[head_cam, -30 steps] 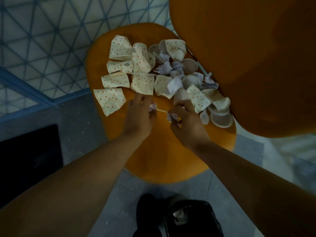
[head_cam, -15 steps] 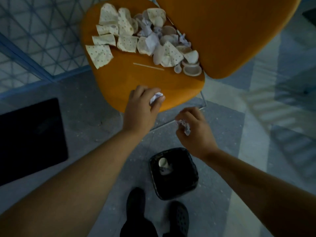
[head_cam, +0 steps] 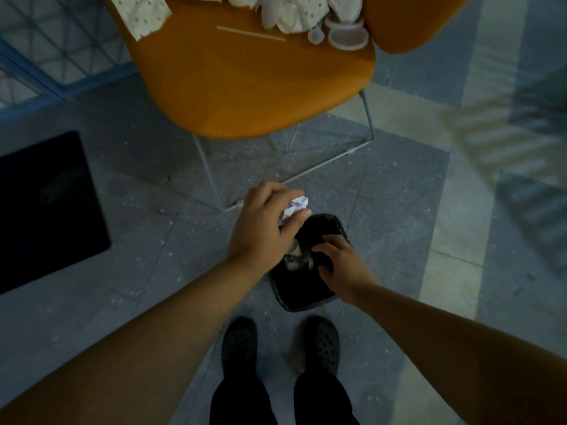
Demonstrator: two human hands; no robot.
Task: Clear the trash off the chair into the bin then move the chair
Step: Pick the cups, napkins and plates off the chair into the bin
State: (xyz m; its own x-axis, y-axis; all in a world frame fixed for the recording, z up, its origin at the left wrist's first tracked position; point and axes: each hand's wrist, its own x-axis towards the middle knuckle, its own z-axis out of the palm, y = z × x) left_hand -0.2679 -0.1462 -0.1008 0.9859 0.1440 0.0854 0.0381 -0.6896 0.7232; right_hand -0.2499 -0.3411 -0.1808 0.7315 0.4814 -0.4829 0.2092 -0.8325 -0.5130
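Both hands hang low over a small black bin [head_cam: 306, 289] that stands on the grey speckled floor [head_cam: 399, 210], just ahead of the person's dark perforated shoes [head_cam: 322, 345]. The left hand [head_cam: 264, 231] sits over the bin's near-left rim with its fingers curled around a crumpled ball of white paper [head_cam: 294, 207] — the thumb presses it from below and the wad pokes out past the knuckles, just beyond the bin's far edge. The right hand [head_cam: 340, 268] is lower, over the mouth of the bin, its fingers spread and pointing down into it; nothing shows between them, so it appears empty, though the dim inside of the bin makes that hard to confirm. Pale scraps [head_cam: 296, 256] lie inside the bin beneath the two hands.

Beyond the bin stands the orange chair [head_cam: 245, 87] on its thin metal legs. Trash is still on the seat — a dotted cream paper piece [head_cam: 144, 13] at the far left, a heap of torn paper and cups [head_cam: 294, 10] towards the backrest, a shallow plastic lid [head_cam: 348, 39] at the right, and a thin wooden stick [head_cam: 251, 33] lying alone on the bare seat in front of the heap. A black mat [head_cam: 46, 204] lies on the floor well to the left.
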